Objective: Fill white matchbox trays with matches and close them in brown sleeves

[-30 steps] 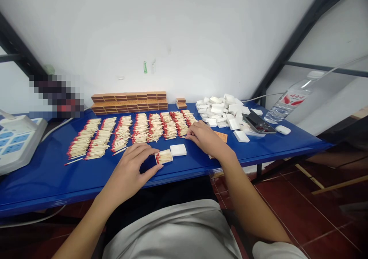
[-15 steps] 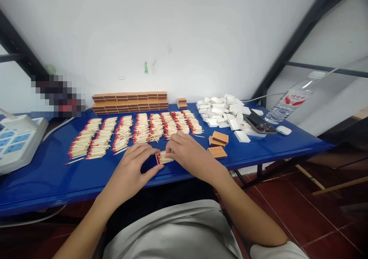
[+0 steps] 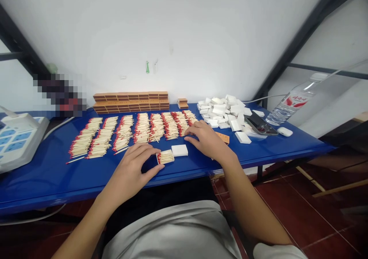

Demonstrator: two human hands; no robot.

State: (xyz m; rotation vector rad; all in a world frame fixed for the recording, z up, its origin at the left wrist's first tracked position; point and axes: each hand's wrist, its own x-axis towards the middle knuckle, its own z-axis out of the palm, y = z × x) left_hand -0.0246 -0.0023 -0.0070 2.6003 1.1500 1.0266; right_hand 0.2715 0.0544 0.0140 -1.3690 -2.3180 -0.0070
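Head view: I see left hand (image 3: pixel 134 168) pinching the match tray (image 3: pixel 166 157), long axis left-right, on the desk (image 3: pixel 43 174); right hand (image 3: pixel 205 138) lies beyond-right on the match piles (image 3: pixel 156 127), its grip not discernible.

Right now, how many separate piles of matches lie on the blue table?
8. The piles of matches lie side by side in one row on the table, from the leftmost to the rightmost, whose near end the right hand covers; another may be hidden there.
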